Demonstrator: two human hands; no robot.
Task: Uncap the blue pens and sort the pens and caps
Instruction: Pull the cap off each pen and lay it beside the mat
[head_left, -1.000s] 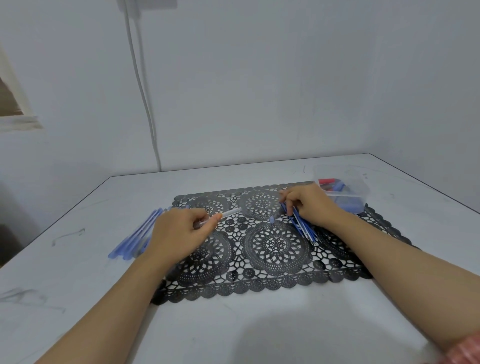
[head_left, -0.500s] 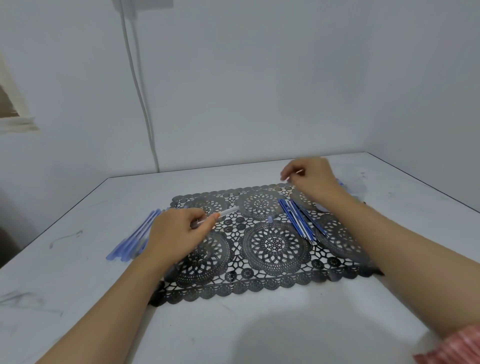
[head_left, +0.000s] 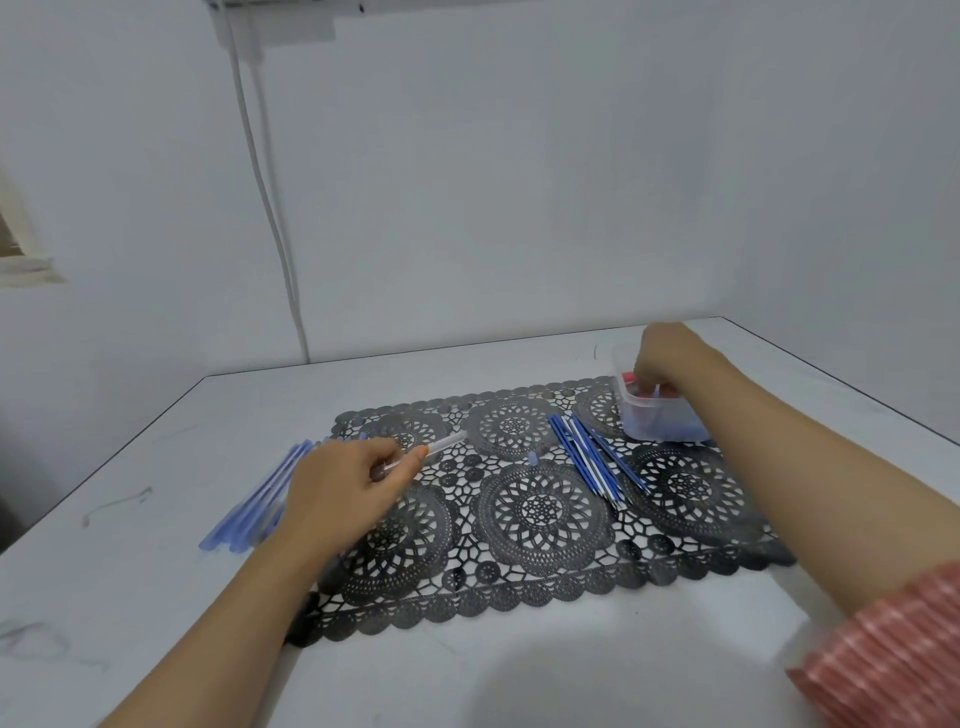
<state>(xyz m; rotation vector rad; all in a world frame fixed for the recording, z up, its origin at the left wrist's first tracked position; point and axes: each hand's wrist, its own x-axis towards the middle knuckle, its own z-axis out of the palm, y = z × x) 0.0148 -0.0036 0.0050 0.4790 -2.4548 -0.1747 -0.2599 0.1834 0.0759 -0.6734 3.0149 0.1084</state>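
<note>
My left hand (head_left: 343, 483) is pinching a pen (head_left: 441, 444) mid-barrel, its end jutting beyond my fingertips; I am judging it light, stiff, slippery. My right hand (head_left: 662, 358) is curling into the tub (head_left: 660, 428) beneath it; holding a cap or not, I cannot tell.

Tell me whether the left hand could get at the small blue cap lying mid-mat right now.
Probably yes: the small blue cap lies alone on the mat, to the right of the left hand, with nothing between them. But that hand grips a clear pen, so its fingers are not free.
</note>
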